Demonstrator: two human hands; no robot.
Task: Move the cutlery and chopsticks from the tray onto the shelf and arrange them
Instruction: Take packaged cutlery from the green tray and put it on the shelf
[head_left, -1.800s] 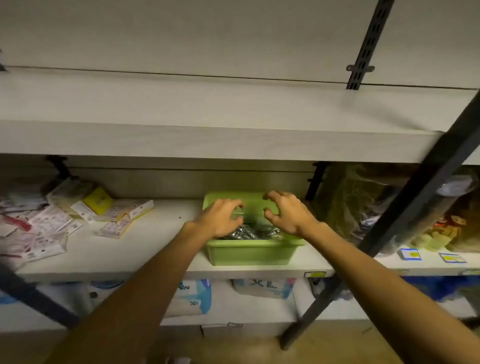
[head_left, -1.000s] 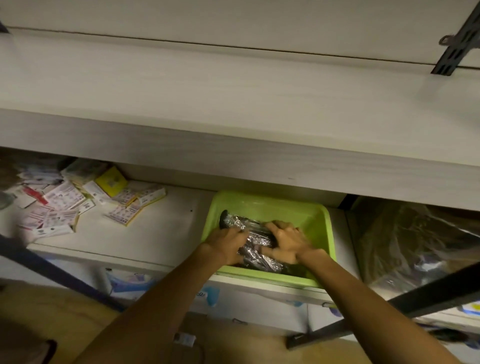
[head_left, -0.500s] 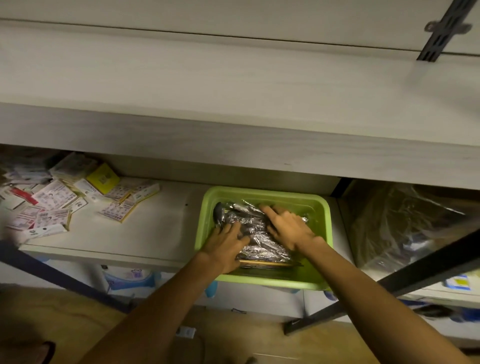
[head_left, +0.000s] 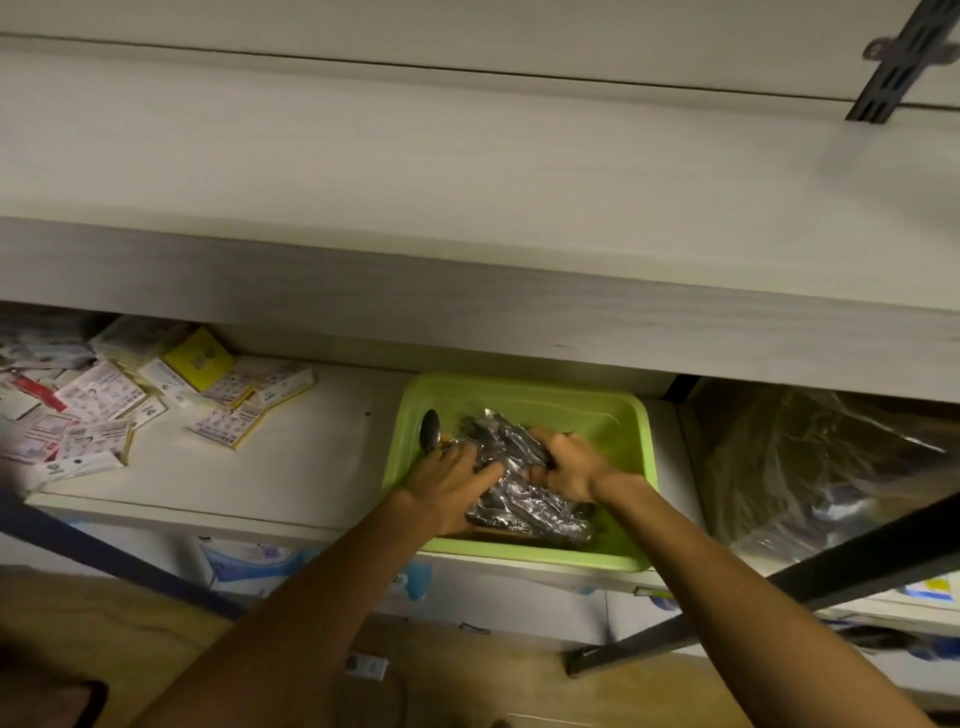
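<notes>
A light green tray (head_left: 618, 415) sits on the lower white shelf (head_left: 322, 467). It holds a heap of shiny plastic-wrapped cutlery packs (head_left: 524, 499); a loose dark spoon (head_left: 430, 432) lies at the tray's left side. Brown chopsticks (head_left: 514, 531) show under the heap near the tray's front edge. My left hand (head_left: 447, 486) presses on the left side of the heap with its fingers curled onto the packs. My right hand (head_left: 569, 465) grips the heap from the right. The pale upper shelf (head_left: 467, 182) above is bare.
Small printed cartons and a yellow box (head_left: 197, 358) lie scattered on the lower shelf's left. A crinkled clear plastic bag (head_left: 810, 467) fills the bay to the right. A dark diagonal metal strut (head_left: 831, 582) crosses in front at the lower right.
Both hands went down from above the tray into it and closed around the wrapped cutlery heap. The view tilted downward and closer to the tray.
</notes>
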